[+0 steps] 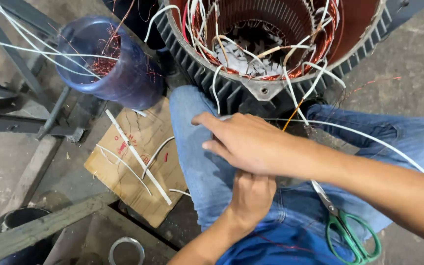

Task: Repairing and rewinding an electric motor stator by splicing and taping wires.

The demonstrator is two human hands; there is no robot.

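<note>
A: Where are the hands?

B: Both over the lap, on the jeans (197, 162). The right hand (244, 142) lies across the left hand (251, 196), fingers stretched toward the left of the view, grip flat and holding nothing I can see. The left is partly covered; its grip I cannot tell.

A: And the wire?

B: A white wire (369, 139) runs long and thin from the stator (271, 49), past the right wrist, slanting down toward the right edge. Scissors (344, 223) lie on the thigh, blades pointing up-left.

A: The surroundings?

B: Concrete floor (413, 59), a cardboard sheet (133, 167) with white strips, a blue bucket (119, 64) of copper scraps, steel frame (20, 98) at left.
</note>
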